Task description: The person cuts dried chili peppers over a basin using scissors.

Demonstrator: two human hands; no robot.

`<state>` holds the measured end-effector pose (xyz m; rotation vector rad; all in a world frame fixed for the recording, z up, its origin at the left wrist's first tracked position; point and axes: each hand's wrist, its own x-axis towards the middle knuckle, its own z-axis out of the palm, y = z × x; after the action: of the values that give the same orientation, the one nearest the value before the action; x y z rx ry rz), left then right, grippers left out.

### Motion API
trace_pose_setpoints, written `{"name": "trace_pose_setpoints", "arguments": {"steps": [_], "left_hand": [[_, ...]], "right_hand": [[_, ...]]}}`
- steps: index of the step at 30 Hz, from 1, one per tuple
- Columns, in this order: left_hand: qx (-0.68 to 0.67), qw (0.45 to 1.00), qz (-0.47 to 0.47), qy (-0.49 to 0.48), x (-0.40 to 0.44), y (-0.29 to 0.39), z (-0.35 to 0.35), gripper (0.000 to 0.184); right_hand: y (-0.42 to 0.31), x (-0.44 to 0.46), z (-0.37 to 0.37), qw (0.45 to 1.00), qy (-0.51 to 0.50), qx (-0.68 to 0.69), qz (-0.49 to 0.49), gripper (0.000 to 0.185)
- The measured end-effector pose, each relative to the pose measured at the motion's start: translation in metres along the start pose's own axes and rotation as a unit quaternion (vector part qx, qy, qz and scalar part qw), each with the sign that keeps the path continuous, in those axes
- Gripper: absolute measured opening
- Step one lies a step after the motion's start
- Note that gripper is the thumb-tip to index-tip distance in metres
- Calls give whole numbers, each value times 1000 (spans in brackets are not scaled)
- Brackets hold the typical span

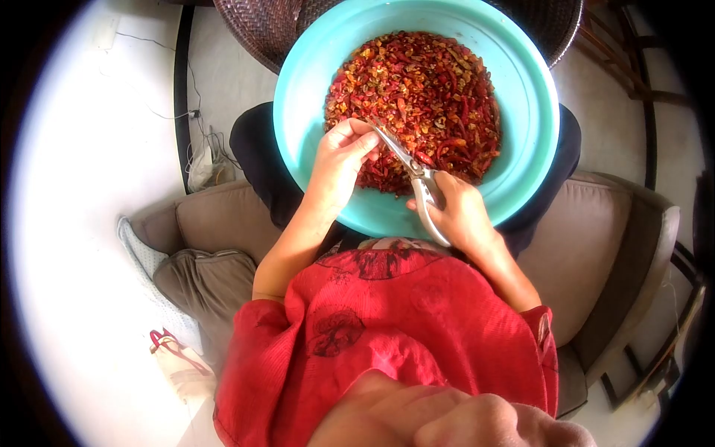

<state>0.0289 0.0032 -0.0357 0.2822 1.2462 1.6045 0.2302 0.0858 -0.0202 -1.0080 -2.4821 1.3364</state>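
Observation:
A wide turquoise basin [298, 112] holds a heap of cut dried red chillies [417, 97]. Over the heap's near right part, my right hand [456, 208] is wrapped round the grey handles of a pair of scissors [406, 160], whose blades point up and left. My left hand [344, 153] is pinched at the heap's left side, close to the blade tips. What its fingers hold, if anything, is too small and hidden to name.
A brown woven tray [261, 30] lies behind the basin. Sofa cushions [603, 246] are on both sides. Cables and a plastic bag [202, 167] lie on the floor at left, with a cream bag [182, 365] lower down. Wooden chair legs [618, 67] stand at upper right.

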Motion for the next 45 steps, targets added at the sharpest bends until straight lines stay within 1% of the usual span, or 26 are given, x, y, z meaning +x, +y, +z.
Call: {"name": "trace_pose_setpoints", "arguments": {"steps": [3,6,8,9,10,11,12,14,15,18,19,21,22,24,25,26,28,29,30,31,32,34,36,38,41,45], "left_hand": [[-4,1000,-15,9,1,1,-1,6],[-2,1000,-13,-13,3,3,-2,8],[165,982,94,15,4,11,9,15],[167,981,94,15,5,14,12,15],[324,936,139,9,7,17,15,19],[471,864,179,2,10,18,18,23],[540,800,260,-16,14,16,24,30],[605,720,329,-91,23,12,43,31],[598,715,338,-129,27,5,52,29],[685,640,297,-183,37,-19,80,21],[685,638,298,-185,37,-29,82,21],[749,539,318,-218,35,-43,81,16],[749,538,318,-220,31,-43,78,16],[719,551,348,-241,23,-37,65,12],[722,569,314,-239,22,-27,62,8],[657,654,296,-229,21,-14,58,3],[541,795,243,-126,14,4,48,8],[438,880,154,-98,11,10,39,10],[321,943,63,-67,7,18,32,12],[269,960,19,-79,3,28,26,15],[268,960,23,-74,0,29,24,15],[157,987,4,-39,-5,27,20,14],[140,989,9,-38,-6,21,17,13],[93,994,35,-52,-6,14,17,12],[107,992,10,-68,-7,16,15,12],[130,987,-20,-89,-1,14,7,13]], "right_hand": [[3,-2,1,1000,2,11,6,40],[7,-3,-2,999,-2,36,1,39],[6,-2,-14,993,-16,98,66,38],[4,-3,-21,985,0,146,91,37],[1,-3,-32,974,-9,180,139,33],[5,-5,-36,967,17,215,138,32],[8,-7,-40,958,43,249,137,31],[4,-11,-53,941,75,294,148,26],[3,-12,-57,940,84,301,138,25],[6,-13,-63,939,93,304,130,23],[4,-14,-62,938,86,308,136,23],[3,-13,-61,936,82,312,142,23],[6,-15,-56,941,85,298,135,24],[12,-19,-56,945,93,286,129,25],[13,-22,-55,949,78,275,135,25],[14,-23,-56,952,62,265,141,26],[12,-22,-58,955,43,255,144,30],[6,-20,-59,967,45,217,127,34],[2,-18,-59,977,46,178,108,38],[1,-15,-57,986,28,120,112,48],[-2,-11,-53,991,17,94,93,51],[-7,-6,-45,995,-19,52,81,51],[-8,-4,-36,997,-44,39,53,50],[-7,-3,-25,998,-38,44,38,48],[-7,-3,-17,1000,8,29,9,45],[-5,-1,-11,999,36,19,-14,43]]}}
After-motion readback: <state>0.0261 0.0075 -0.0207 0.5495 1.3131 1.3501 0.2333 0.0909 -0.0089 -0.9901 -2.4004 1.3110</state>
